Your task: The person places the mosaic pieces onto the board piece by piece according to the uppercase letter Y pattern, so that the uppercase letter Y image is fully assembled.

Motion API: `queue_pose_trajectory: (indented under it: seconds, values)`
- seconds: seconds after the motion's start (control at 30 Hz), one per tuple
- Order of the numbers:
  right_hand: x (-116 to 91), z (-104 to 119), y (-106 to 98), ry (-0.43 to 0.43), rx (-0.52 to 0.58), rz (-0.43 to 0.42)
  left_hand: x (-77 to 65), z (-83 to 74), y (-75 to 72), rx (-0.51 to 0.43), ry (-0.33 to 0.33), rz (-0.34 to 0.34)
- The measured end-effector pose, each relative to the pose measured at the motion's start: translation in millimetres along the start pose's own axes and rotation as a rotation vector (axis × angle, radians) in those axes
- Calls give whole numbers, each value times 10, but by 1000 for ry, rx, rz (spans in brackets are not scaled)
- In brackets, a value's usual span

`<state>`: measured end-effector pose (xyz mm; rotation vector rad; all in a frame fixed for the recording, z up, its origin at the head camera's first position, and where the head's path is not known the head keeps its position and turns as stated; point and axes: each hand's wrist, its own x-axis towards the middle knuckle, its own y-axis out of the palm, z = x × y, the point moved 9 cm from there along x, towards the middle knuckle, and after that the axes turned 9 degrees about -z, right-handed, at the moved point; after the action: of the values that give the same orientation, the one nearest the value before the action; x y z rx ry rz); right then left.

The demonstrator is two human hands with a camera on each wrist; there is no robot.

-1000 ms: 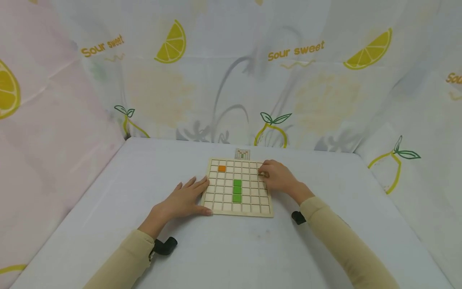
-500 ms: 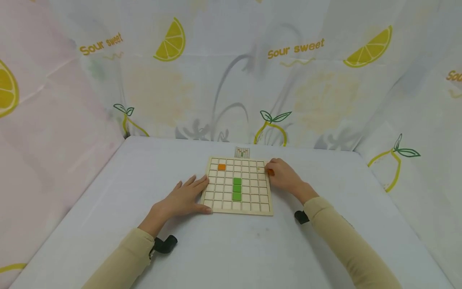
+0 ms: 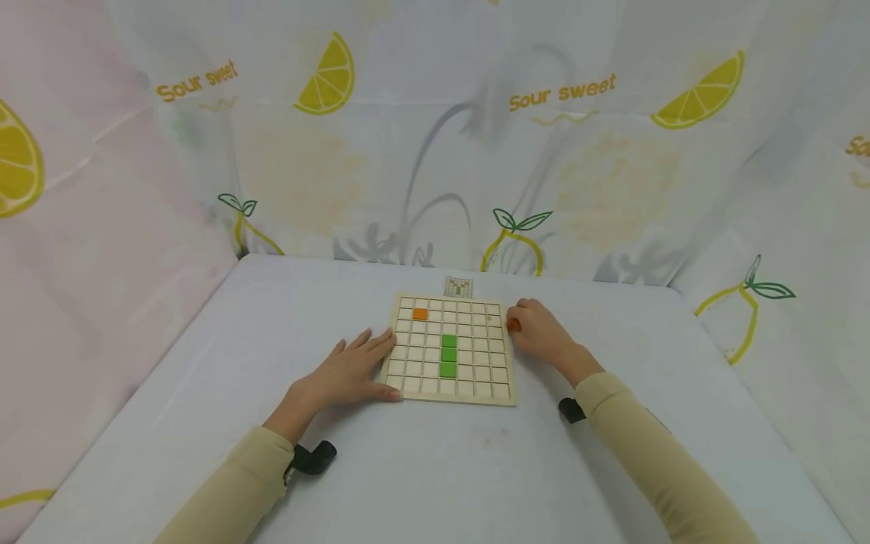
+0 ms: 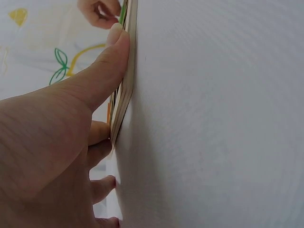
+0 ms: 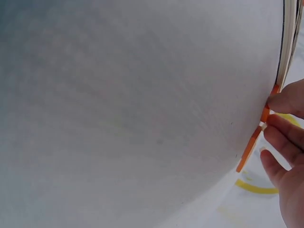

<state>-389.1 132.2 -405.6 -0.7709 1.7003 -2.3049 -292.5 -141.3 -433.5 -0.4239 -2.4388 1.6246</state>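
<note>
A square wooden grid board [image 3: 473, 395] lies on the table, with a column of green tiles [image 3: 448, 355] and one orange tile [image 3: 420, 314] among its pale cells. My left hand [image 3: 350, 372] rests at the board's left edge, fingers spread; its thumb [image 4: 107, 66] lies along the near rim in the left wrist view. Just off the board's upper right side, my right hand [image 3: 540, 330] pinches an orange tile [image 3: 514, 325] under curled fingers. The right wrist view shows that tile [image 5: 266, 111] at the fingertips and a second orange piece [image 5: 249, 149] beside them.
Behind the board lies a small printed grid card [image 3: 458, 287]. A small yellowish mark [image 3: 488, 319] shows in an upper right cell. The white table [image 3: 421, 468] meets lemon-print cloth walls [image 3: 435, 151] at the back and sides.
My right hand has shifted right, off the board's upper right cells, and orange now shows under its fingers. A yellowish mark in a cell there is uncovered. My left hand stays put.
</note>
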Motion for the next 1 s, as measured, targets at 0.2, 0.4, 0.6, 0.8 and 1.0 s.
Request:
queue_pose_trajectory:
  seconds: [0.2,0.4,0.6,0.8,1.0]
  values:
    - [3,8,-13,-20,1,-7,7,8,0,2,-5,1]
    - [7,-9,-15,-12,-3,13,2,-6,-7,2,-2,5]
    - [11,-39,12,0,-18,35,-8,-17,-16,-1,-6,3]
    - [12,-46,28,-5,-41,42,-34,-48,-33,0,-4,0]
    - [6,-50,10,16,-52,53,-40,-88,-60,13,9,-5]
